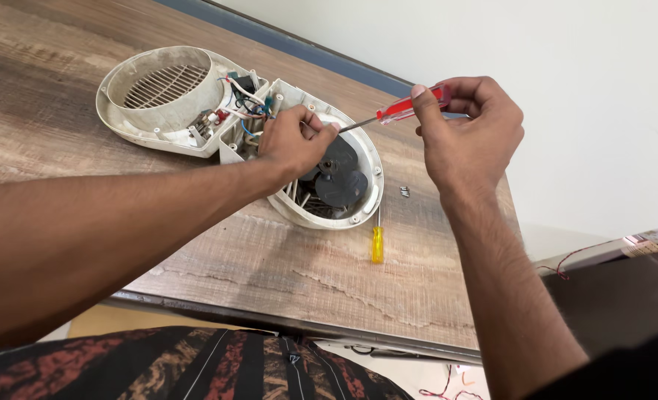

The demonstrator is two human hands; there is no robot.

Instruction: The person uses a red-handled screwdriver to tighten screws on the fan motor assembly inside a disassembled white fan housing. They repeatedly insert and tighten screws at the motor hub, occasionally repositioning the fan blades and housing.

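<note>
Wood surface: brown wood-grain table (284, 274), everything sits on it.
Left hand: my left hand (293, 141) is curled, fingers pressing down on the opened off-white plastic heater housing (366, 159), steadying it near the rim.
Right hand: my right hand (468, 132) is closed around the red transparent-handled screwdriver (407, 108), thumb and fingers pinching the handle.
Screwdriver tip: thin metal shaft slants down-left toward the housing, tip right beside my left fingers; exact contact point hidden.
Housing inside: black round fan motor part (340, 178) in the middle, metal coil wires below it.
Other half: dusty off-white round grille cover (164, 87) lies to the left, touching the housing, joined by red, blue and white wires (244, 107).
Spare tool: yellow-handled small screwdriver (377, 243) lies on the table just beside the housing's near edge.
Loose bit: small metal screw (404, 192) on the table right of the housing.
</note>
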